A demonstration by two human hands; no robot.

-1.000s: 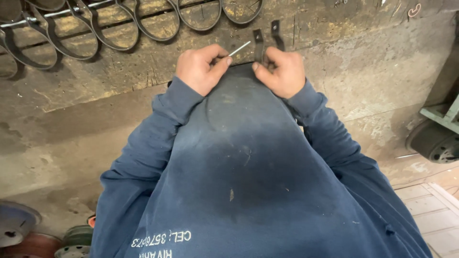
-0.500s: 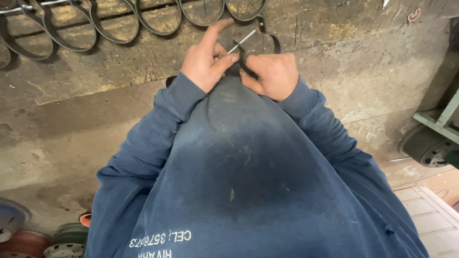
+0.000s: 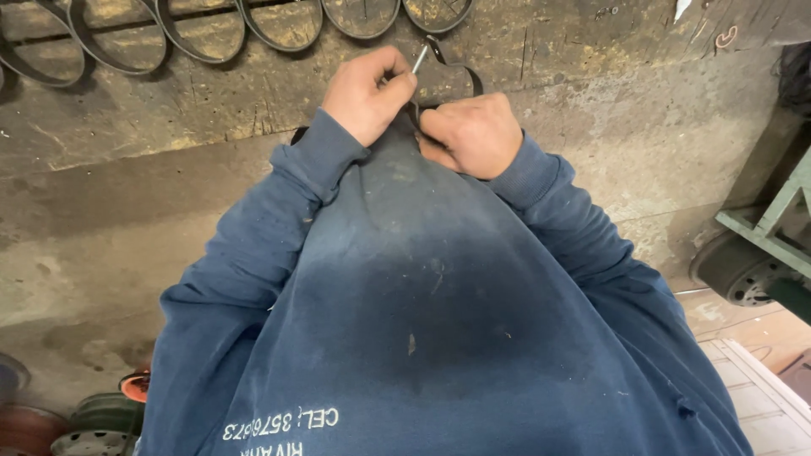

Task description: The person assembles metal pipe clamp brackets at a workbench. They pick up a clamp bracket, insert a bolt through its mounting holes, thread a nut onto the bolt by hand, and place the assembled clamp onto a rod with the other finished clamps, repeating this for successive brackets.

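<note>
My left hand (image 3: pixel 367 93) pinches a thin silvery pin (image 3: pixel 420 59) that points up and to the right. My right hand (image 3: pixel 473 131) is closed around a dark bent metal strap (image 3: pixel 463 72). The strap's curved end shows just above my knuckles. The pin's tip meets the strap between the two hands, which nearly touch. My blue sweatshirt (image 3: pixel 422 321) hides the lower part of the strap and most of the worn bench surface (image 3: pixel 127 211) under the hands.
A row of dark metal rings (image 3: pixel 279 21) lies along the far edge of the bench. A green machine frame (image 3: pixel 764 228) with a dark wheel (image 3: pixel 735 270) stands at the right. Round discs (image 3: pixel 93 418) sit at the bottom left.
My hands have drawn closer together and shifted slightly up and right. The pin now stands more upright against the strap, and the strap's two upright ends are hidden behind my right hand.
</note>
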